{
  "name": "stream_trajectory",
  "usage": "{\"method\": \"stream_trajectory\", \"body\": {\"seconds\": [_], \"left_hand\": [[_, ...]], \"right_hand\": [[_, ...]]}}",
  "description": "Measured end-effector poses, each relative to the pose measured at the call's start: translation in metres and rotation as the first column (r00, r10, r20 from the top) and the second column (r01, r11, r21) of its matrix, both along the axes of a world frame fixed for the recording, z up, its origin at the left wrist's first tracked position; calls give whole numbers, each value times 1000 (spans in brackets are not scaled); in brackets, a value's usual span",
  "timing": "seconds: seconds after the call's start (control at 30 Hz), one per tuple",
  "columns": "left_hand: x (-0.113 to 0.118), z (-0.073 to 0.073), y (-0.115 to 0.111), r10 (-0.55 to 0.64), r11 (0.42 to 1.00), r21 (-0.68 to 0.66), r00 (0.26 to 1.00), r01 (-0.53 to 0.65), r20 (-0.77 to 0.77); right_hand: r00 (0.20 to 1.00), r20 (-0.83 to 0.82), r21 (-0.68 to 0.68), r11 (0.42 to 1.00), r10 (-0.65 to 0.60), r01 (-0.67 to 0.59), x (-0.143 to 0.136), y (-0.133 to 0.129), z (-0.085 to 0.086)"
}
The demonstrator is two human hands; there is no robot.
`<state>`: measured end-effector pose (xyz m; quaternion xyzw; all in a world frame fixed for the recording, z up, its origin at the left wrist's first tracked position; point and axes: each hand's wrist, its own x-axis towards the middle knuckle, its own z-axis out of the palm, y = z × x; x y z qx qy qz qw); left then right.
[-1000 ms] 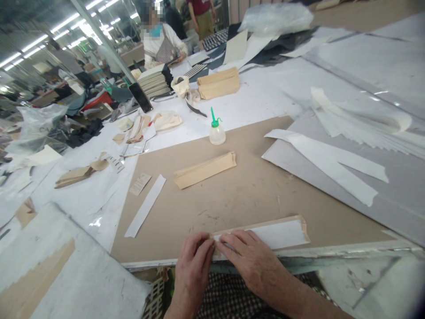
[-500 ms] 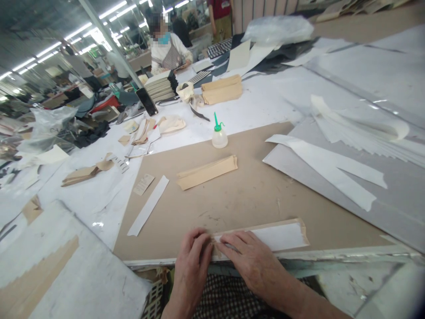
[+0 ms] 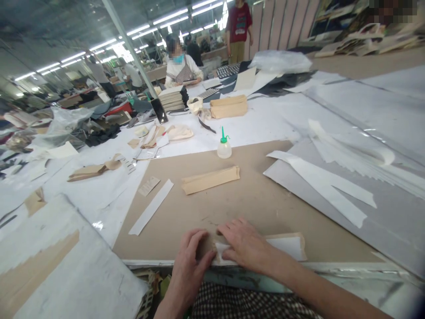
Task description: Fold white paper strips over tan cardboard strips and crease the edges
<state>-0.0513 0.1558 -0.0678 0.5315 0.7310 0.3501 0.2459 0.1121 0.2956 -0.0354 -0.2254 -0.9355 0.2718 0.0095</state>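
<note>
A white strip (image 3: pixel 287 247) lies on a slightly larger tan strip (image 3: pixel 301 239), its tan border showing along the top and right end, near the front edge of the brown board. My right hand (image 3: pixel 247 248) rests over the left part of the white strip, fingers stretched out and thumb apart. At the strip's left end is my left hand (image 3: pixel 191 261), its fingers curved on the board and its thumb spread away from them, touching or very near the tan end. Both palms hide part of what lies beneath.
On the brown board (image 3: pixel 252 208) lie a tan folded stack (image 3: pixel 210 180), a narrow white strip (image 3: pixel 151 207) and a small label card (image 3: pixel 149 186). A green-tipped bottle (image 3: pixel 224 148) stands behind. White strips (image 3: pixel 325 186) lie on a grey sheet at right. A co-worker (image 3: pixel 182 68) sits across the table.
My right fingers have spread and moved up over the strip; a small grey object seen under them earlier no longer shows. My left thumb has parted from its fingers. The camera view has tilted upward.
</note>
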Motion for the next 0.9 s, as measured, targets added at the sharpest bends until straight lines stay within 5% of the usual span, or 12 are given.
{"method": "stream_trajectory", "body": {"seconds": [0.13, 0.3, 0.47, 0.67, 0.9], "left_hand": [[-1, 7, 4, 10, 994, -113, 976, 15, 216], [-4, 13, 14, -32, 979, -159, 863, 130, 505], [-24, 22, 24, -62, 946, -230, 825, 228, 562], [-50, 31, 34, -29, 883, -332, 746, 331, 666], [-48, 29, 35, 1, 874, -361, 743, 324, 669]], "right_hand": [[999, -23, -48, 998, 39, -40, -3, 5, -4], [998, -58, -139, 990, 14, -22, -1, 6, -2], [999, -25, -299, 954, -33, 24, -4, 4, 6], [998, -31, -264, 963, -62, 52, -12, 1, -4], [994, -21, -281, 955, -103, 93, -11, 0, -8]]}}
